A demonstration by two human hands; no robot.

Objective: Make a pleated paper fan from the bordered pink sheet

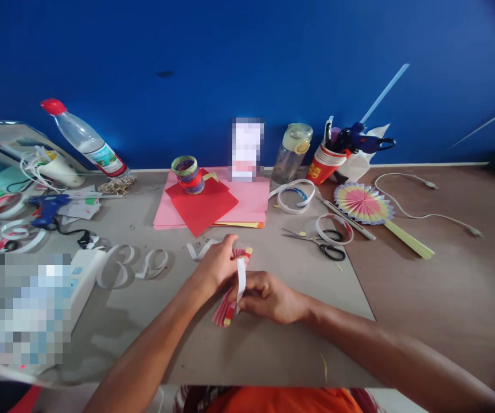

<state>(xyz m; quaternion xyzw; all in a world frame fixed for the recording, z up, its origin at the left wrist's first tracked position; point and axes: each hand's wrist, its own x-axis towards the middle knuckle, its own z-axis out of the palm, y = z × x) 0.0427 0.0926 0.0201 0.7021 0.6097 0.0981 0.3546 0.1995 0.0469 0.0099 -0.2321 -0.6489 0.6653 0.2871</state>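
Observation:
Near the middle of the grey desk, a pleated pink and red paper strip point(222, 310) with yellow ends is pinched by my left hand point(221, 261) around its upper part. My right hand point(271, 295) is closed at the strip's right side, with thumb and fingers on a short white strip point(241, 278) that stands upright against the pleats. The exact fingertip contact is partly hidden. Just beyond my left hand lies a bent white strip piece point(202, 249). Black-handled scissors point(328, 244) lie to the right, beside a roll of white tape point(334, 229).
Pink paper sheets point(161, 212), a red square sheet point(202, 206) and stacked tape rolls point(189, 175) sit behind my hands. A finished paper fan point(363, 203), red cups point(325, 163) and a clear bottle point(292, 152) stand right. A blue glue gun point(48, 206) and power strip point(86, 275) lie left.

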